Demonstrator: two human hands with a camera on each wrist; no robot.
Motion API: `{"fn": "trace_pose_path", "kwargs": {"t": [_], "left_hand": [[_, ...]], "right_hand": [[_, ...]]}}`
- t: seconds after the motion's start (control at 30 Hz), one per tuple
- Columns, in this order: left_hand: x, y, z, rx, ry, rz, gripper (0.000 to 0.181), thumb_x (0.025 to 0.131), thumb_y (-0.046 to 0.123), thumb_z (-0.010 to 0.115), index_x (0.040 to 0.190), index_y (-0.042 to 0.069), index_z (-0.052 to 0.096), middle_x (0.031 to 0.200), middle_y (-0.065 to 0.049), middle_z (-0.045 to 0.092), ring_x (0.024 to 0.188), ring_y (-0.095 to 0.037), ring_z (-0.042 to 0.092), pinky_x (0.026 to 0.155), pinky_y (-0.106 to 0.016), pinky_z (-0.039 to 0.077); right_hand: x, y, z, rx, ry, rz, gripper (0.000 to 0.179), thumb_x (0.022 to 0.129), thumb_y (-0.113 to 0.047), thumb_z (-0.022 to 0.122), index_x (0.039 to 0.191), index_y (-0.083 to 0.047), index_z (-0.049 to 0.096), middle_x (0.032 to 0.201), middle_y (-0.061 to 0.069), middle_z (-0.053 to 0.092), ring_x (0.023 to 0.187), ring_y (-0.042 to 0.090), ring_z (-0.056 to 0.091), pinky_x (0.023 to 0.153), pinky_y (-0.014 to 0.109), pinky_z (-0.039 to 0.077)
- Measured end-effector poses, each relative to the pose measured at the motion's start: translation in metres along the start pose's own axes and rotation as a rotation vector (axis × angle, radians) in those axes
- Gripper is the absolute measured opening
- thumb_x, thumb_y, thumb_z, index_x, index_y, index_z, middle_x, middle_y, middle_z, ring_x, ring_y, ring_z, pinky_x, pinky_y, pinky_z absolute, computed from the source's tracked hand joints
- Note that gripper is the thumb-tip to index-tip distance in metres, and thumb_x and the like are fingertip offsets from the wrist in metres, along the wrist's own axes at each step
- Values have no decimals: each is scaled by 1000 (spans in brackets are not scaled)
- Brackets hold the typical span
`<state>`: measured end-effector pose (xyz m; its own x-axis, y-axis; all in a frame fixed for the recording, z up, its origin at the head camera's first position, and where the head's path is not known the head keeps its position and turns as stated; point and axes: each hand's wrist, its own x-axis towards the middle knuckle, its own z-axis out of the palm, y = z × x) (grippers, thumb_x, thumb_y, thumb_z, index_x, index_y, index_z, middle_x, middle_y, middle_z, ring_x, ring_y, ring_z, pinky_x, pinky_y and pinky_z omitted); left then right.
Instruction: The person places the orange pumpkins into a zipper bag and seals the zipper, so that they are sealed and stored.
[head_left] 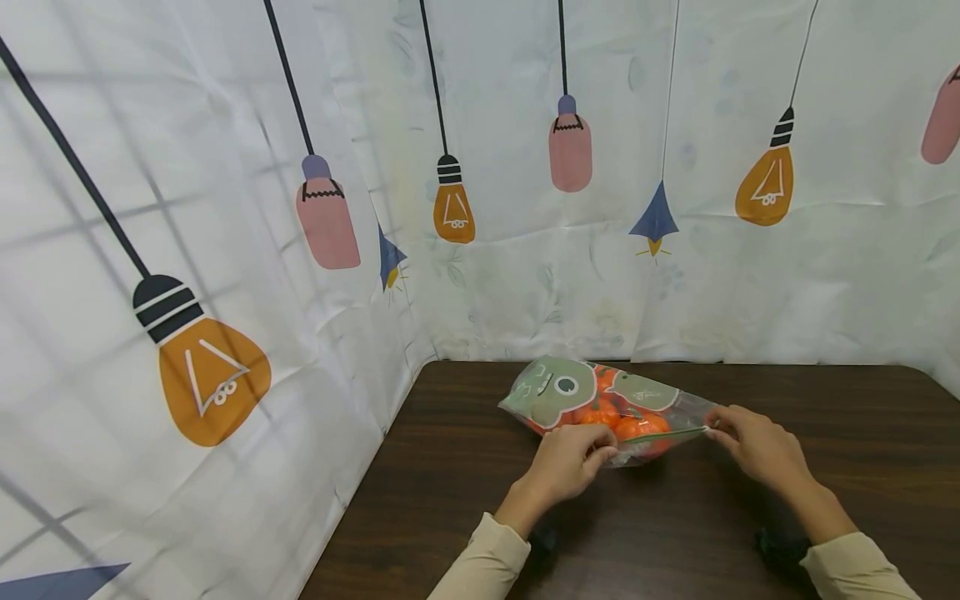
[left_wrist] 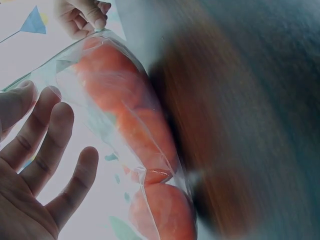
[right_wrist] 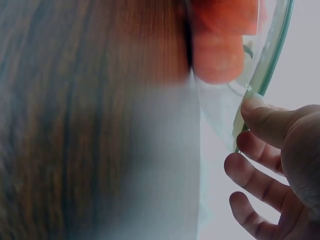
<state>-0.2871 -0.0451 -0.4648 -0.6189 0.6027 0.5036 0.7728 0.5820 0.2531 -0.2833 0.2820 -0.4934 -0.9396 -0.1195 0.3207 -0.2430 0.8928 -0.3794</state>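
Observation:
A clear zip bag (head_left: 686,404) printed with a green cartoon face lies on the table. Several round orange pieces with green tops, resembling tangerines or small pumpkins (head_left: 643,427), fill it. My left hand (head_left: 572,460) pinches the bag's upper edge between thumb and index finger, its other fingers spread in the left wrist view. At the right end of the green zip strip (head_left: 663,436), my right hand (head_left: 761,446) pinches the edge with thumb and index finger. The right wrist view shows the thumb (right_wrist: 265,117) pressed on the strip. Part of the bag is hidden behind my left hand.
The dark wooden table (head_left: 847,425) extends around the bag. Behind and to the left hangs a white curtain (head_left: 510,292) printed with lamps and bulbs. Dark objects (head_left: 780,546) show near both wrists, too dim to make out.

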Motion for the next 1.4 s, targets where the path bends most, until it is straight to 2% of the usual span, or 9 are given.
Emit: {"fn": "trace_pose_path", "kwargs": {"t": [0.3, 0.63, 0.97, 1.23, 1.4], "left_hand": [[0, -5, -5, 15, 25, -9, 8, 98, 33, 67, 96, 26, 69, 76, 15, 60, 67, 3, 48, 63, -11, 36], [0, -8, -11, -10, 8, -54, 8, 99, 34, 66, 96, 27, 68, 77, 15, 60, 66, 3, 48, 62, -13, 37], [0, -12, -16, -35, 17, -82, 8, 99, 34, 66, 97, 26, 69, 77, 14, 61, 66, 3, 48, 62, -13, 38], [0, -16, -20, -72, 27, -102, 9, 100, 34, 65, 97, 26, 68, 77, 14, 63, 64, 4, 48, 61, -14, 38], [0, -16, -22, -67, 27, -100, 10, 100, 34, 64, 96, 26, 67, 77, 14, 63, 64, 4, 48, 60, -14, 38]], "right_hand": [[0, 8, -7, 3, -11, 35, 18, 97, -29, 70, 110, -16, 68, 98, 8, 76, 69, 18, 64, 49, 35, 39], [-1, 13, -9, 4, -20, 50, 23, 97, -27, 69, 115, -13, 68, 101, 11, 75, 64, 13, 57, 48, 33, 38], [-2, 20, -12, -2, -26, 61, 21, 97, -25, 69, 113, -12, 68, 103, 15, 74, 70, 19, 63, 49, 33, 40], [-3, 26, -17, -10, -36, 76, 17, 96, -26, 70, 109, -14, 68, 96, 9, 73, 69, 16, 60, 50, 33, 40], [-3, 29, -16, -13, -41, 76, 17, 97, -26, 69, 109, -13, 68, 97, 9, 73, 71, 17, 60, 52, 33, 39]]}}
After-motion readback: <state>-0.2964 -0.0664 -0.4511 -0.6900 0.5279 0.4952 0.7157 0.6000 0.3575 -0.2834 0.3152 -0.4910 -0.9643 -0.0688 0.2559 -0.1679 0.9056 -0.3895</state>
